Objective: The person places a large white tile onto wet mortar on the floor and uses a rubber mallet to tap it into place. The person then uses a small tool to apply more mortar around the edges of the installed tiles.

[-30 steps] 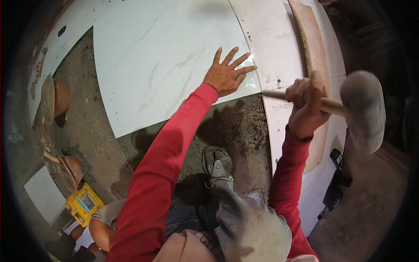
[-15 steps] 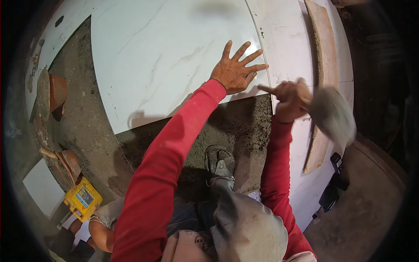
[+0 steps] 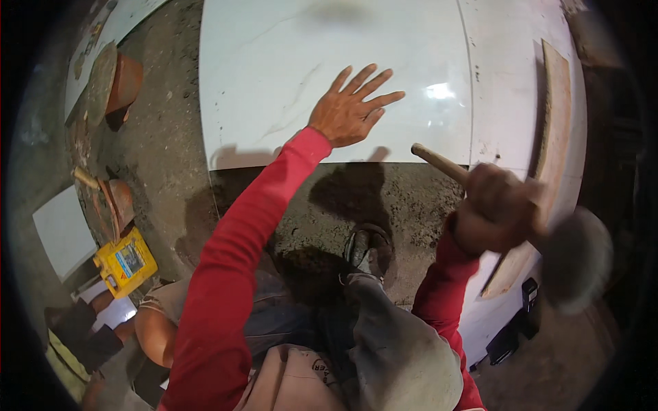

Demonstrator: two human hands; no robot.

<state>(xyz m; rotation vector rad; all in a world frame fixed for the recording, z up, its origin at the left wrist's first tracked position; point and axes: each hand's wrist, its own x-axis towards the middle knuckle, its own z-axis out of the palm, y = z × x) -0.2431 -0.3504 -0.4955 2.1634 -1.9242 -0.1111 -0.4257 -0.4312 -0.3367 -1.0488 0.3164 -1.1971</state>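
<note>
A large white tile [image 3: 260, 75] with faint grey veins lies over grey mortar [image 3: 329, 198]. On its surface, close to the near edge, my left hand [image 3: 348, 108] rests with its fingers spread, holding nothing. My right hand [image 3: 497, 205] is wrapped around the wooden handle of a mallet [image 3: 442, 164]. The mallet's rounded grey head, blurred by motion, is out to the right, apart from the tile. The handle's free end points up and left, toward the tile's near edge.
White tiles [image 3: 504, 89] adjoin on the right, with a wooden board [image 3: 554, 103] on them. Terracotta-coloured containers [image 3: 127, 81] and a yellow jug [image 3: 127, 262] stand left. My boot [image 3: 367, 246] is on the mortar. Another person's hands [image 3: 103, 301] show at lower left, beside a loose tile [image 3: 65, 229].
My right hand has swung the mallet rightward and down in the picture, farther from the tile. The whole view has shifted and turned. My left hand stays spread on the tile.
</note>
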